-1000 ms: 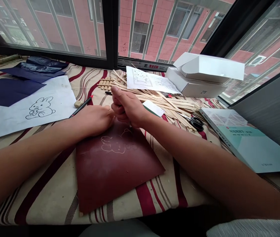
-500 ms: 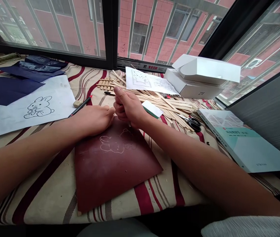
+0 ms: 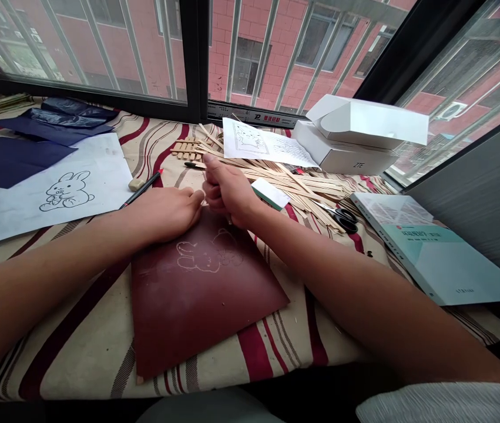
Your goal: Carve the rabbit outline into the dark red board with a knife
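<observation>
The fingers of the right hand (image 3: 227, 194) are clenched, thumb up (whether they grip anything, I cannot tell); the loosely curled left hand (image 3: 161, 216) lies just beside at 9 o'clock. At 6 o'clock is a maroon sheet (image 3: 205, 317) scratched with a rabbit outline; wooden strips (image 3: 298, 185) spread toward 2 o'clock.

view apparently turned right, red board (image 3: 201, 311) further left

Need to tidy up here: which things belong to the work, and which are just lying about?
Probably in use: right hand, left hand, dark red sheet with a rabbit outline, rabbit drawing on white paper, wooden sticks.
Probably lying about: white ZTE box, teal book, black-handled scissors.
</observation>
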`<action>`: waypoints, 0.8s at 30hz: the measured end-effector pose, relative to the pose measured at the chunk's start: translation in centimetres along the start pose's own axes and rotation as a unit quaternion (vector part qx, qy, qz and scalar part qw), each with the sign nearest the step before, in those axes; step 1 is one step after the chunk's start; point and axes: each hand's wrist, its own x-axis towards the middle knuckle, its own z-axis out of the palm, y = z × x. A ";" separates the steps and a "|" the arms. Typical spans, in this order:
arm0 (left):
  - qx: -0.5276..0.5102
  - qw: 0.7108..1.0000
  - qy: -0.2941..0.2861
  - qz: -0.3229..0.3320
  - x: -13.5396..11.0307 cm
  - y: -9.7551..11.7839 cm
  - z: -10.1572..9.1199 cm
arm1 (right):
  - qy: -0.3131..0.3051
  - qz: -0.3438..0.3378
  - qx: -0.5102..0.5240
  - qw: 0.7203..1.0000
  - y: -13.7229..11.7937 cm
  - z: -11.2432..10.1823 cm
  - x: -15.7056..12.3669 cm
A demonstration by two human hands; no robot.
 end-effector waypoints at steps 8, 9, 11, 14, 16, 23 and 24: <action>0.004 1.000 -0.014 0.006 -0.2 0.1 -0.3 | -0.078 0.031 0.009 0.996 -0.2 -0.5 0.1; -0.001 1.000 -0.017 0.008 -0.3 0.1 -0.4 | -0.110 0.037 0.014 0.993 -0.2 -0.6 0.1; -0.007 1.000 -0.022 0.010 -0.3 0.1 -0.4 | -0.151 0.041 0.022 0.987 -0.1 -0.8 0.3; 0.000 1.000 -0.017 0.018 -0.2 0.2 -0.4 | -0.144 0.057 0.028 0.988 0.1 -1.0 0.6; 0.007 1.000 -0.011 0.013 -0.1 0.2 -0.2 | -0.093 0.052 0.032 0.994 0.1 -1.1 0.7; -0.051 0.999 0.000 0.011 -0.2 0.3 -0.4 | -0.211 0.069 -0.010 0.975 0.5 -0.7 -0.4; -0.071 0.997 0.011 0.014 -0.2 0.4 -0.5 | -0.243 0.079 -0.016 0.967 0.7 -0.7 -0.6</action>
